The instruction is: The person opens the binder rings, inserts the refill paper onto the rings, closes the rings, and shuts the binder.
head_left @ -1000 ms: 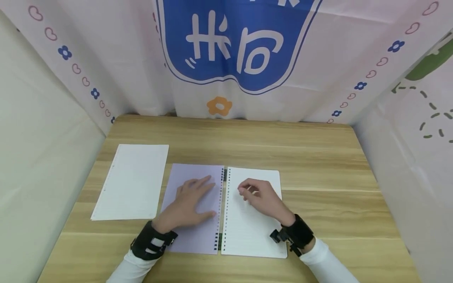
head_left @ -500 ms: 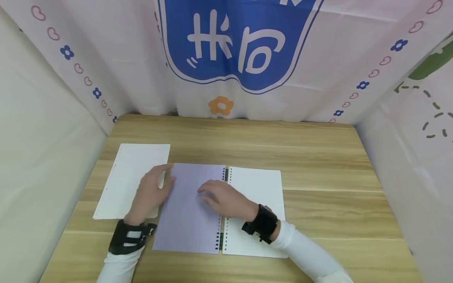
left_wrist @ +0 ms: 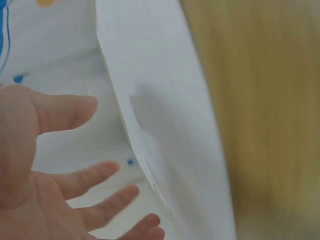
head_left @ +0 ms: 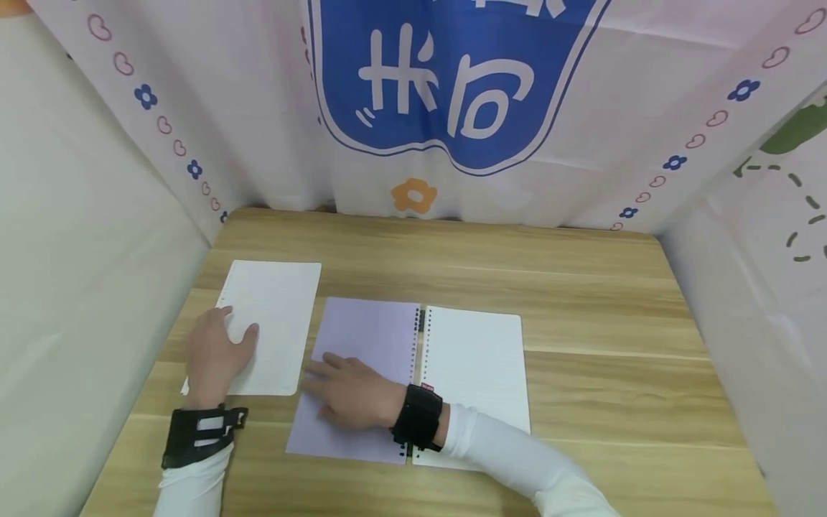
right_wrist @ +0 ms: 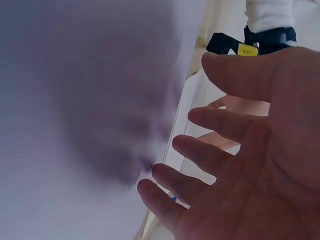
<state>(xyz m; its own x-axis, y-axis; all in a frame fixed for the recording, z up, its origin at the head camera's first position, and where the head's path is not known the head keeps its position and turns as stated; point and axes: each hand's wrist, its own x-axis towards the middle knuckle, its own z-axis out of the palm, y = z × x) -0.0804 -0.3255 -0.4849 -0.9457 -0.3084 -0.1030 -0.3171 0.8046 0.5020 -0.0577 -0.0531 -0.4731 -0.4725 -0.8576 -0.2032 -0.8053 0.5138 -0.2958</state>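
Observation:
A spiral-style notebook lies flat and spread in the head view, with a lilac sheet [head_left: 368,330] on its left side and a white lined page [head_left: 478,352] on its right. Left of it lies loose white lined paper [head_left: 278,316] with holes along one edge. My left hand [head_left: 216,355] is over the paper's left edge, thumb and fingers apart and nothing in its grasp; whether it touches the paper cannot be told. Over the lilac sheet's lower left is my right hand [head_left: 355,395]. Its fingers are spread in the right wrist view, close to the sheet's edge.
Dark binder clasps [head_left: 422,319] join the notebook's halves at the middle. Everything lies on a wooden table [head_left: 594,301]. A printed white cloth [head_left: 271,108] hangs behind the table, with pale cloth sides at left and right.
My left hand has moved left from the lilac sheet to the loose paper's left edge. My right hand has crossed from the white page onto the lilac sheet. The head view has shifted slightly.

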